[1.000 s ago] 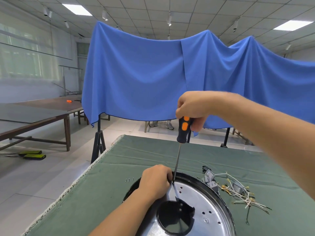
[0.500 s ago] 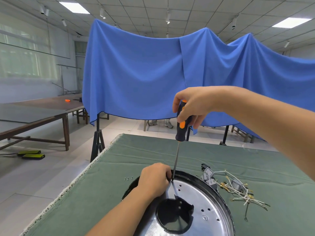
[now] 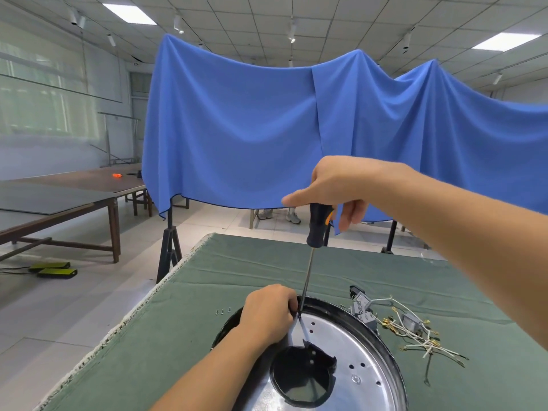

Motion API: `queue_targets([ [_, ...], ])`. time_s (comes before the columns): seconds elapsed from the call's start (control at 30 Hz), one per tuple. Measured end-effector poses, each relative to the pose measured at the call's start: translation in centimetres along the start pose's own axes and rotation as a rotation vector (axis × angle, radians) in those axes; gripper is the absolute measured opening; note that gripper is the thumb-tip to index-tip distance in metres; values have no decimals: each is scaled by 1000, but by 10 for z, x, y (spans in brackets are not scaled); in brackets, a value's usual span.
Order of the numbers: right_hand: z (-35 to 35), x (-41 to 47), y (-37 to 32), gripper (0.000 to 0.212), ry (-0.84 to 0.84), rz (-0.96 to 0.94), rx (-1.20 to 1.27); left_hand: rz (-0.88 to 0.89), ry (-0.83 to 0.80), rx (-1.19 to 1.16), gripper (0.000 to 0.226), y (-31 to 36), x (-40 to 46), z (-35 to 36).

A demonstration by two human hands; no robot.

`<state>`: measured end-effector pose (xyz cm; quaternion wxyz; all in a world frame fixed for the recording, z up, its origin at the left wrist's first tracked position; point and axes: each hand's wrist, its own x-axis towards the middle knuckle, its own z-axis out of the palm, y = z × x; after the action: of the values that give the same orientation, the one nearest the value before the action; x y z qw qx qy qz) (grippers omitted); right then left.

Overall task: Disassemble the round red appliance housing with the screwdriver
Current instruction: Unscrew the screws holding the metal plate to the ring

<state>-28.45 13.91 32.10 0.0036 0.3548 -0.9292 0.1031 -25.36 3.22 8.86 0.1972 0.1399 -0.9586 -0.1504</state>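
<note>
Your right hand [image 3: 338, 188] grips the screwdriver [image 3: 314, 241] upright, tip at the housing [image 3: 382, 339] rim on the green cloth [image 3: 178, 336]. Your left hand [image 3: 267, 315] curls beside the tip. Loose wires [image 3: 415, 333] and three screws [image 3: 223, 312] lie removed; this screw probably remains.

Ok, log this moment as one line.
step: unscrewing plate | right hand: grips screwdriver handle, upright | tip: at plate rim by left hand | left hand: fingers curled at shaft | loose screws, wires on cloth
</note>
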Motion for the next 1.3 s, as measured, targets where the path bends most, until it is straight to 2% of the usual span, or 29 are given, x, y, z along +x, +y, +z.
queue_targets([
  [0.07, 6, 4, 2, 26, 84, -13, -11, 5, -1, 1, 33, 1, -1, 1],
  [0.13, 3, 3, 1, 6, 38, -20, 55, 10, 3, -1, 33, 1, 0, 1],
  [0.23, -8, -2, -4, 26, -87, -9, 43, 6, 10, -3, 32, 2, 1, 1],
  [0.3, -8, -3, -3, 22, -100, 18, 24, -1, 7, -1, 32, 0, 1, 1],
  [0.33, -5, -4, -2, 22, -60, 37, -10, -5, 5, -3, 32, -1, 1, 1],
  [0.4, 4, -2, 4, 42, 114, 52, -179, -8, 3, -6, 32, -1, 0, 2],
  [0.47, 8, 2, 9, 40, 236, 4, -265, -3, 6, -4, 32, 1, -1, 3],
  [0.57, 1, -1, 7, 15, 64, -86, -94, -5, 6, -2, 31, 0, -1, 3],
  [0.63, -6, -4, 5, 23, -39, -107, -25, -9, 9, -5, 31, 0, -1, 2],
  [0.7, -3, -8, 4, 34, -17, -69, -49, -13, 10, -8, 31, 1, -1, 1],
  [0.77, 4, -9, 5, 53, 148, -16, -193, -12, 13, -9, 32, 2, -2, 1],
  [0.83, 7, -7, 8, 44, 223, -51, -241, -4, 17, -6, 32, 3, -4, 1],
  [0.9, 2, -8, 9, 13, 84, -95, -103, 6, 20, -1, 31, 3, -4, 1],
  [0.93, -2, -10, 8, 9, 10, -108, -49, 8, 22, 2, 31, 3, -5, 1],
  [1.0, -5, -13, 7, 22, -52, -125, -36, 5, 27, 6, 31, 2, -5, 0],
  [1.1, 6, -13, 8, 37, 91, -73, -89, 4, 35, 6, 29, 2, -5, 0],
  [1.17, 8, -11, 9, 32, 162, -72, -122, 11, 40, 7, 27, 4, -6, 1],
  [1.23, 4, -10, 9, 14, 60, -86, 14, 21, 42, 17, 24, 5, -6, 1],
  [1.3, -3, -12, 8, 16, -41, -107, 107, 22, 46, 20, 23, 4, -6, 1],
])
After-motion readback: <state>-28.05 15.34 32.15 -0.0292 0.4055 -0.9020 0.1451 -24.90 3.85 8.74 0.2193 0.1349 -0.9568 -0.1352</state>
